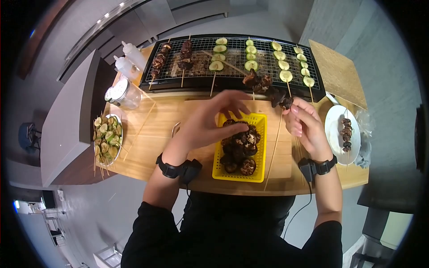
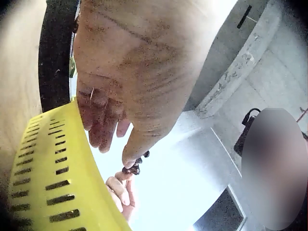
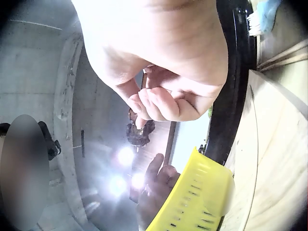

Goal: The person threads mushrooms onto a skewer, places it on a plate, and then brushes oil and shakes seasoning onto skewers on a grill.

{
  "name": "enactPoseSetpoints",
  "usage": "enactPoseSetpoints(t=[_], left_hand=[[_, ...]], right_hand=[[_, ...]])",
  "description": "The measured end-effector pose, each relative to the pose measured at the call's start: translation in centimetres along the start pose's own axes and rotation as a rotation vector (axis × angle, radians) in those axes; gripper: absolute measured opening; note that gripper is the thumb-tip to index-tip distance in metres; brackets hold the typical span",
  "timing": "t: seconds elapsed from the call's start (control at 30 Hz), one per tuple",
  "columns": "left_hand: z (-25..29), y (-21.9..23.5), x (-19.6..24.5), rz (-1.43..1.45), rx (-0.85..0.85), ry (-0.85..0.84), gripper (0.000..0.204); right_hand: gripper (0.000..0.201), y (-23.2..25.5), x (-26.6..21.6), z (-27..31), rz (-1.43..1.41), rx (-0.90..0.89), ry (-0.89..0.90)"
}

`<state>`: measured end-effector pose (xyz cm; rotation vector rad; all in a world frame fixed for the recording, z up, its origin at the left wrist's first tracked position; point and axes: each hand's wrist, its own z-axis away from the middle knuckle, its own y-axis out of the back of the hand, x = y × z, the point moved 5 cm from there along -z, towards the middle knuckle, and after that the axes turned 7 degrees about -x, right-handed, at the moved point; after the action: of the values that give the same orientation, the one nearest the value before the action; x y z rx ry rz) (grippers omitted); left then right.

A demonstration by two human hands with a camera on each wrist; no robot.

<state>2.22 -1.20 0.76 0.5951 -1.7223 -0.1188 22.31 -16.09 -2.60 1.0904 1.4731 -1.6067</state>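
My right hand (image 1: 308, 127) pinches a skewer of dark brown chunks (image 1: 277, 96), which slants up to the left over the grill's near edge. In the right wrist view the right hand's fingers (image 3: 161, 103) are curled beside the dark pieces (image 3: 139, 134). Over the yellow basket (image 1: 216, 165) hovers my left hand (image 1: 208, 120), its fingers spread and loosely bent, with nothing visible in them. Dark roasted-looking pieces (image 1: 237, 147) fill the basket. The left wrist view shows the left palm (image 2: 139, 67) above the basket's slotted wall (image 2: 60, 168).
A black grill (image 1: 196, 83) across the back bears several skewers. At left are a plate of green slices (image 1: 107, 138), a glass jar (image 1: 129, 96) and two squeeze bottles (image 1: 126, 67). A white plate (image 1: 335, 129) with one skewer stands right. Bare sticks (image 1: 273, 156) lie right of the basket.
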Motion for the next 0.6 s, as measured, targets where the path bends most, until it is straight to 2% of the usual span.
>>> enactPoseSetpoints(t=[0.1,0.2,0.3,0.4,0.6], left_hand=[[0.2,-0.8,0.1,-0.150,-0.113,-0.021,0.044],[0.5,-1.5,0.2,-0.259,-0.184,0.077,0.036],[0.6,-2.0,1.0,-0.443,-0.222,0.071,0.032],[0.8,-3.1,1.3,-0.522,-0.189,-0.094,0.023],[0.5,-3.4,0.8,-0.419,-0.253,-0.039,0.014]], right_hand=[[0.018,0.0,-0.1,0.1,-0.007,0.014,0.002],[0.019,0.1,0.1,-0.1,-0.012,0.007,0.006],[0.019,0.2,0.2,0.0,-0.004,-0.002,0.006],[0.019,0.2,0.1,-0.1,0.002,-0.007,0.011],[0.019,0.0,0.0,-0.1,0.001,-0.002,0.013]])
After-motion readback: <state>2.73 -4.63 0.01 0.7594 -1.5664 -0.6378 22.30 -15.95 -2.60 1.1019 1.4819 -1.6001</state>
